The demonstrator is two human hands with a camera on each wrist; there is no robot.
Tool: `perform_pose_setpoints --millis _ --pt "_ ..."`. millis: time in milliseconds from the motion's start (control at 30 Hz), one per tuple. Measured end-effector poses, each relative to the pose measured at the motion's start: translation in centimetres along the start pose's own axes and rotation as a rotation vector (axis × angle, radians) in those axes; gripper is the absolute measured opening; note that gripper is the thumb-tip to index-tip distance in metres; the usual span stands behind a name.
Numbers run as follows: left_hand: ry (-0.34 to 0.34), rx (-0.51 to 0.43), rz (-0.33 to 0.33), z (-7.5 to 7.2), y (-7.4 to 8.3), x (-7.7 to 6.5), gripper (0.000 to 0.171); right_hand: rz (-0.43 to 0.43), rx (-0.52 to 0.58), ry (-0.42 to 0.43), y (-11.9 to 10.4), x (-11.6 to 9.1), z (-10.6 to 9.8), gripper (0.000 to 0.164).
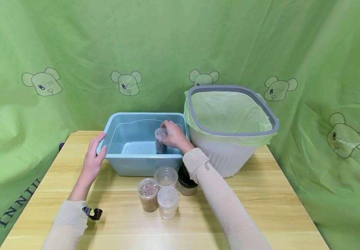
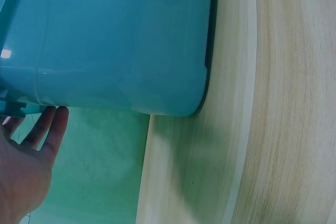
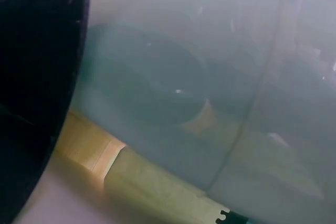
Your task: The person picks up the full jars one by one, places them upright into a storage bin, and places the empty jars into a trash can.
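A blue plastic basin (image 1: 145, 165) stands on the table. Straight fingers of my left hand (image 1: 93, 158) rest against its left rim; the left wrist view shows that hand (image 2: 26, 171) touching the rim of the basin (image 2: 121, 51) from outside. Inside the basin, near its right end, my right hand (image 1: 174, 135) grips an upright clear plastic jar (image 1: 161, 133) by its upper part. The jar's contents look greyish and cannot be made out. The right wrist view has a black lid (image 3: 37, 66) and a blurred clear surface (image 3: 157, 77) close up; the right hand is hidden there.
In front of the basin stand a jar of pinkish-brown pieces (image 1: 148, 194), two clear containers (image 1: 168, 201) (image 1: 165, 173) and a black-lidded jar (image 1: 187, 187), partly under the right forearm. A white bin (image 1: 223, 156) with a green liner stands right of the basin.
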State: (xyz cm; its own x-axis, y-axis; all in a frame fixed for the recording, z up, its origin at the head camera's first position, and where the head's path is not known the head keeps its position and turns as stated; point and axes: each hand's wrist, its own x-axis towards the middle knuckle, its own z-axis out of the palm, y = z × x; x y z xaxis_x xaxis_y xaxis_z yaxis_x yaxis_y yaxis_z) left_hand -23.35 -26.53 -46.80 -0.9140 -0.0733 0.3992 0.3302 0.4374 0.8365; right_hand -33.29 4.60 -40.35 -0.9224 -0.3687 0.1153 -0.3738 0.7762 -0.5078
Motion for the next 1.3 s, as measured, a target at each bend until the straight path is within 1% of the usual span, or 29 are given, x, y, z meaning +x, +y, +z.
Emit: perform_pose_setpoints --millis 267,467,767,867,1000,1067,1133,1300 --pt "0.003 -0.014 0.000 0.1 -0.4 0.1 0.054 0.012 -0.022 -0.051 0.1 0.0 0.2 0.055" --pt "0.019 -0.010 0.013 0.2 -0.7 0.0 0.053 -0.003 -0.087 -0.115 0.4 0.0 0.7 0.053" --pt "0.019 -0.011 0.015 0.3 -0.8 0.1 0.053 -0.009 -0.152 -0.159 0.5 0.1 0.9 0.053" --pt "0.022 -0.013 0.013 0.4 -0.9 0.1 0.053 -0.019 -0.185 -0.175 0.5 0.0 0.9 0.052" --pt "0.028 -0.015 0.019 0.4 -1.0 0.1 0.052 -0.034 -0.200 -0.185 0.6 0.1 1.0 0.051" --pt "0.034 -0.014 0.024 0.4 -0.9 0.0 0.052 -0.040 -0.202 -0.187 0.6 0.1 1.0 0.050" --pt "0.036 -0.015 0.023 0.4 0.2 -0.1 0.051 -0.044 -0.206 -0.188 0.7 0.2 1.0 0.049" --pt "0.029 -0.022 0.018 0.4 0.2 -0.1 0.052 -0.044 -0.213 -0.190 0.6 0.2 0.9 0.051"
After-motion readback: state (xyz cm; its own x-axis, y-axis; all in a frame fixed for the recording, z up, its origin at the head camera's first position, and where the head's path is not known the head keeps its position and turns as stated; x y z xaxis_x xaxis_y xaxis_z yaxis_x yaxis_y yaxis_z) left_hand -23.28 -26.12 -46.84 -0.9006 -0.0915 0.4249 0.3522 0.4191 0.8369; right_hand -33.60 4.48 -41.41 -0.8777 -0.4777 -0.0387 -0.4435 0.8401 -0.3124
